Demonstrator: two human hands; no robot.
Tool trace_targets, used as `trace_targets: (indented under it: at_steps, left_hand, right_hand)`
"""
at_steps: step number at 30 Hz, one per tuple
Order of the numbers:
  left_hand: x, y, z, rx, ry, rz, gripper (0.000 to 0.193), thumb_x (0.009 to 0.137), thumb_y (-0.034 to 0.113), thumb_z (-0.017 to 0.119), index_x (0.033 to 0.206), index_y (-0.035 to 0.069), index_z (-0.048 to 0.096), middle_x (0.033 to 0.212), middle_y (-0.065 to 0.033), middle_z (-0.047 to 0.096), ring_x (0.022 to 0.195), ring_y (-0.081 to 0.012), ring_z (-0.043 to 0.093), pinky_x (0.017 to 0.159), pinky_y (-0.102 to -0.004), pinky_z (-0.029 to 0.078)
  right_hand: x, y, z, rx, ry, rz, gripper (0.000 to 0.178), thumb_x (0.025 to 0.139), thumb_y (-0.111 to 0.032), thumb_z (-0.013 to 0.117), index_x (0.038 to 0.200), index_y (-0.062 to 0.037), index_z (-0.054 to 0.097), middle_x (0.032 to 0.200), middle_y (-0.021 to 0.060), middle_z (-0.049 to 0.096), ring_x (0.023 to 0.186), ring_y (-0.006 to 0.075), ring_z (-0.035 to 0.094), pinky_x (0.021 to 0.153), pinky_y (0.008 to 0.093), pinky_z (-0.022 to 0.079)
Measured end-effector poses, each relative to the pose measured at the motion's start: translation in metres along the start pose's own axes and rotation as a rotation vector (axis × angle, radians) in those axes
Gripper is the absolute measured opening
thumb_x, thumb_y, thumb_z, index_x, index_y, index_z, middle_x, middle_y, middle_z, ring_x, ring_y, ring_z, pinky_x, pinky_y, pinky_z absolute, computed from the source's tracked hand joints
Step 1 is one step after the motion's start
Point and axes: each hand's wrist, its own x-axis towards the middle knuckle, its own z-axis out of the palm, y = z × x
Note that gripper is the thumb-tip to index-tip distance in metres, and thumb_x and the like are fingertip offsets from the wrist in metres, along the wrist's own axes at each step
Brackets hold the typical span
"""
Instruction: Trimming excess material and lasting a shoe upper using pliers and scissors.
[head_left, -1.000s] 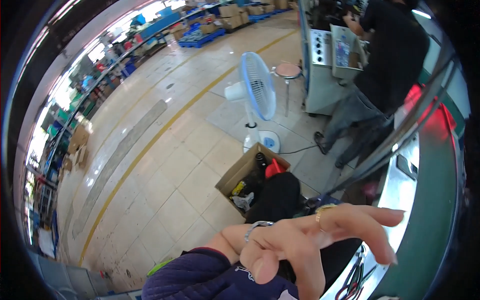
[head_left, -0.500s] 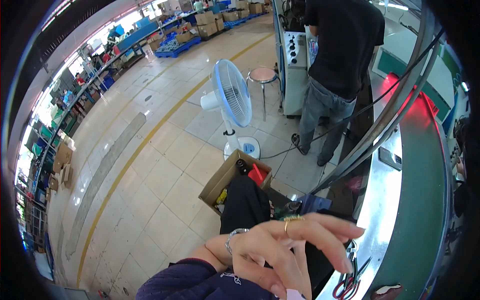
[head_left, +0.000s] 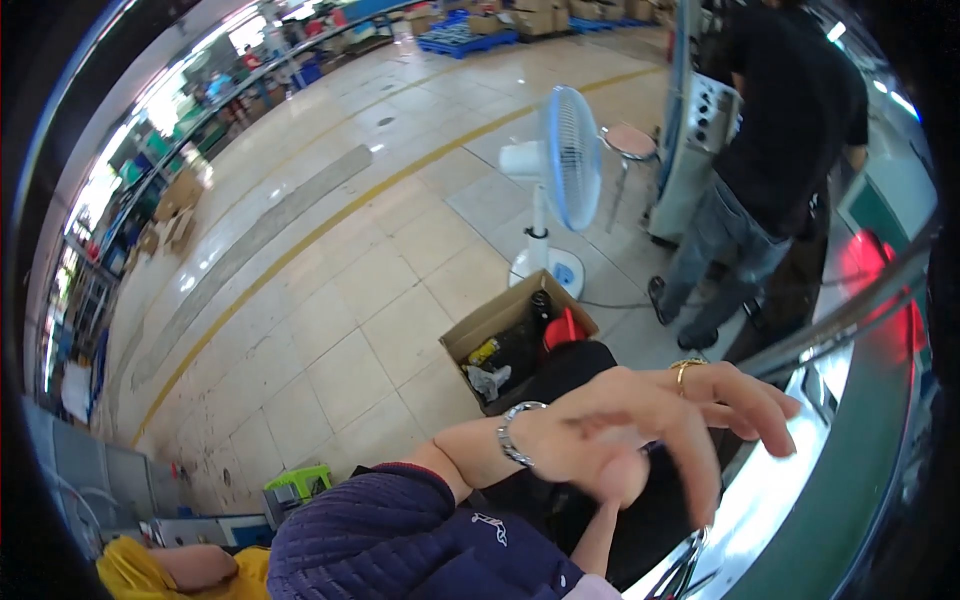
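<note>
My left hand [head_left: 640, 430], with a metal bracelet and a gold-coloured ring, reaches across the lower right. Its fingers are apart and bent, somewhat blurred, and nothing shows between them. A dark blue quilted sleeve [head_left: 370, 530] covers that arm. Below the hand, a narrow strip of bare forearm [head_left: 597, 540] shows, seemingly my right one; its hand is hidden behind the left. Scissors [head_left: 685, 572] lie on the shiny metal bench edge [head_left: 775, 500], below my left fingertips and apart from them.
A cardboard box [head_left: 462, 345] holding a red item and bags stands before my knee. Behind it are a white-and-blue fan [head_left: 570, 165] and a round stool [head_left: 630, 142]. A person in black [head_left: 795, 120] stands at the right. Someone's yellow clothing [head_left: 140, 570] and a green crate [head_left: 300, 485] appear lower left.
The view has swung, so the fan, box and standing person sit farther right. My left hand has lifted and turned. The yellow clothing and green crate have come into view.
</note>
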Motion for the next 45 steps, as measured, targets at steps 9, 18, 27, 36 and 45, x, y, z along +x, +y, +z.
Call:
trace_targets:
  at_steps: [9, 18, 27, 36, 45]
  left_hand:
    - [-0.136, -0.121, -0.039, 0.077, 0.289, -0.818, 0.027, 0.092, 0.032, 0.06, 0.1, 0.007, 0.065, 0.091, -0.0008, 0.063, 0.083, -0.0095, 0.058, 0.074, -0.0237, 0.046]
    - [-0.312, -0.241, -0.057, 0.052, 0.767, -1.158, 0.014, 0.084, 0.018, 0.059, 0.084, 0.005, 0.057, 0.072, -0.0072, 0.063, 0.057, -0.0155, 0.064, 0.045, -0.0272, 0.05]
    - [-0.307, -0.255, -0.06, 0.059, 0.697, -1.145, 0.015, 0.081, 0.014, 0.059, 0.094, 0.006, 0.059, 0.072, -0.0065, 0.064, 0.055, -0.0152, 0.064, 0.043, -0.0269, 0.049]
    - [-0.31, -0.264, -0.06, 0.044, 0.563, -1.153, 0.028, 0.077, 0.01, 0.059, 0.105, 0.007, 0.061, 0.072, -0.0057, 0.065, 0.052, -0.015, 0.063, 0.041, -0.0267, 0.048]
    - [-0.303, -0.228, -0.046, 0.143, 0.72, -1.161, 0.005, 0.079, 0.007, 0.053, 0.084, 0.006, 0.054, 0.06, -0.0092, 0.058, 0.047, -0.0201, 0.062, 0.034, -0.0328, 0.045]
  right_hand:
    - [0.003, -0.016, 0.03, -0.072, -0.216, 0.212, 0.037, 0.089, -0.01, 0.057, 0.125, -0.0069, 0.05, 0.104, 0.0064, 0.06, 0.09, 0.0186, 0.06, 0.074, 0.029, 0.048]
    - [0.026, -0.017, 0.124, -0.23, -0.514, 0.117, 0.034, 0.089, -0.012, 0.058, 0.122, -0.007, 0.052, 0.104, 0.0076, 0.061, 0.085, 0.0197, 0.06, 0.07, 0.03, 0.049]
    - [0.041, -0.019, 0.151, -0.311, -0.541, 0.004, 0.032, 0.088, -0.014, 0.06, 0.119, -0.0071, 0.055, 0.104, 0.0089, 0.062, 0.08, 0.0207, 0.059, 0.067, 0.0311, 0.049]
    - [0.059, -0.025, 0.151, -0.386, -0.516, -0.118, 0.03, 0.088, -0.015, 0.062, 0.117, -0.0072, 0.057, 0.103, 0.0101, 0.062, 0.075, 0.0218, 0.059, 0.064, 0.0321, 0.049]
    - [0.014, 0.004, 0.019, -0.395, -0.136, -0.098, 0.029, 0.087, -0.017, 0.063, 0.114, -0.0072, 0.06, 0.103, 0.0113, 0.063, 0.07, 0.0229, 0.059, 0.061, 0.0331, 0.05]
